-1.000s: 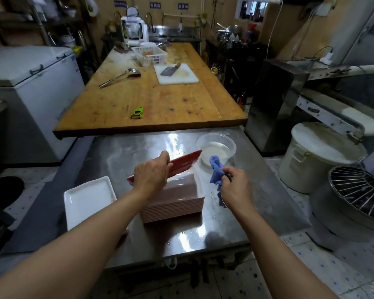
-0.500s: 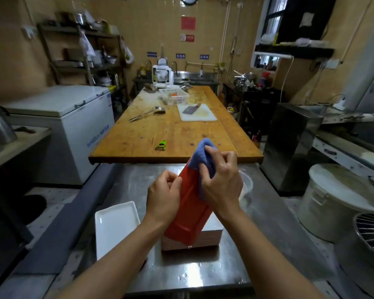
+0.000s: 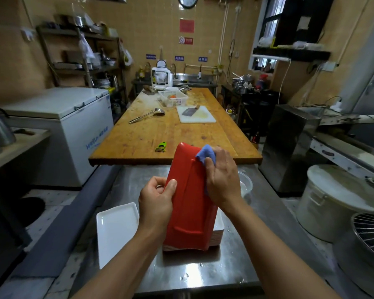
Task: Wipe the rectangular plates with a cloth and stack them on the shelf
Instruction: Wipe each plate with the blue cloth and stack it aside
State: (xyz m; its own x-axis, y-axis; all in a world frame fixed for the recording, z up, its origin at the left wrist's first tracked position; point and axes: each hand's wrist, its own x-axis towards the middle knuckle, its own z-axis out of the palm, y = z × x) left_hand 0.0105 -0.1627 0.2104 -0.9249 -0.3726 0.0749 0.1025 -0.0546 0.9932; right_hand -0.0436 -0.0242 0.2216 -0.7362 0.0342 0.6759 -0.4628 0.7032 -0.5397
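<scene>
A red rectangular plate (image 3: 189, 203) stands nearly upright in front of me, its underside turned toward the camera. My left hand (image 3: 157, 200) grips its left edge, thumb on the near face. My right hand (image 3: 221, 184) holds a blue cloth (image 3: 205, 156) against the plate's upper right edge. Behind and below the red plate sits a stack of rectangular plates (image 3: 216, 236) on the steel table (image 3: 203, 275), mostly hidden. One white rectangular plate (image 3: 115, 231) lies flat at the table's left side.
A clear bowl of water (image 3: 245, 186) sits right of my hands. Beyond is a long wooden table (image 3: 173, 134) with a green peeler (image 3: 161, 147), ladle, cutting board and cleaver. A white freezer (image 3: 59, 130) stands left, a lidded white bucket (image 3: 335, 201) and mixer bowl right.
The red plate went from lying over the stack to standing upright, and has risen further. My right hand brought the cloth onto it and now sits along its upper right edge.
</scene>
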